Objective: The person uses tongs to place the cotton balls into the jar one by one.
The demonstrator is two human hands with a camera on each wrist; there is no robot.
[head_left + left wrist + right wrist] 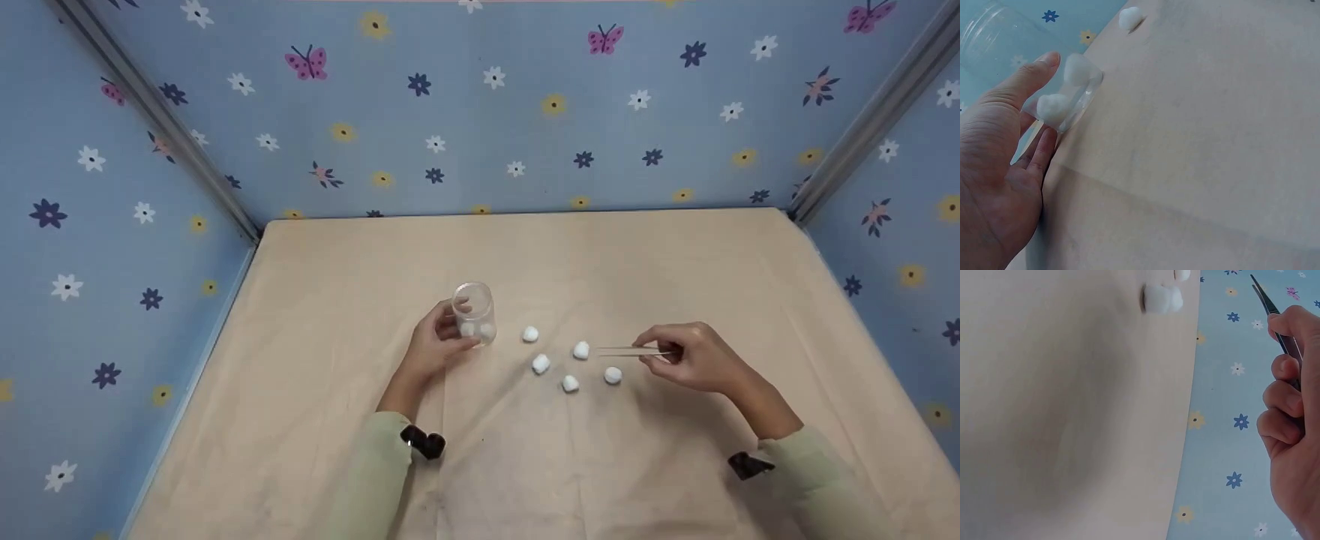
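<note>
My left hand (433, 343) grips a clear plastic jar (487, 309) from its left side, thumb toward the near side. Two white cotton balls (1054, 108) lie at the bottom of the jar. In my right hand (697, 358) a pair of metal tweezers (1273, 307) is pinched between thumb and fingers. The tweezers point left, their tips slightly parted with nothing between them. Just beyond those tips is a cotton ball (581, 350). Another cotton ball (613, 375) sits below the tweezers, on the near side.
More loose cotton balls are scattered between the hands: one (530, 334) near the jar, one (541, 364) and one (570, 384) nearer me. A beige cloth (360, 285) covers the table. Flower-patterned blue panels (480, 112) enclose its back and sides.
</note>
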